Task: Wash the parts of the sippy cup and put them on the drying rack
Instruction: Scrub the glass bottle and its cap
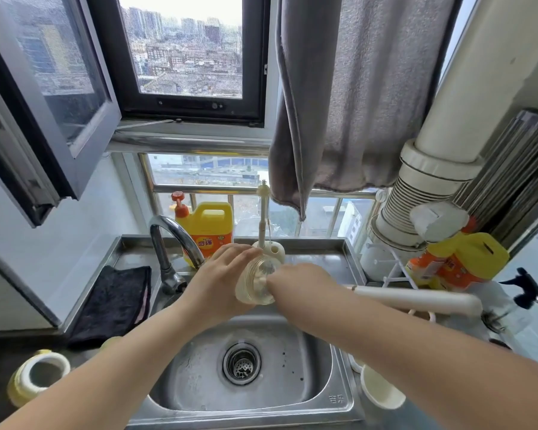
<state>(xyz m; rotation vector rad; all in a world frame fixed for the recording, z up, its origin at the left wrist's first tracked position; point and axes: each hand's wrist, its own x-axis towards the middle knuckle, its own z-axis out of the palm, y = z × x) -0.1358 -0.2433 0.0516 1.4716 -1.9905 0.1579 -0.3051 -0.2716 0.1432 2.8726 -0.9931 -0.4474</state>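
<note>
We hold the clear cup (255, 285) over the sink (339, 395), in front of the tap (176, 240); our left hand (221, 280) wraps its grip around the body, and our right hand (302, 282) pinches something at its mouth, maybe a brush, but we cannot tell. The cup is smooth, round plastic and probably wet, so it could slip and fall into the steel sink. The yellow lid (36, 378), left of the sink on the table, lies near the edge and could be knocked off.
</note>
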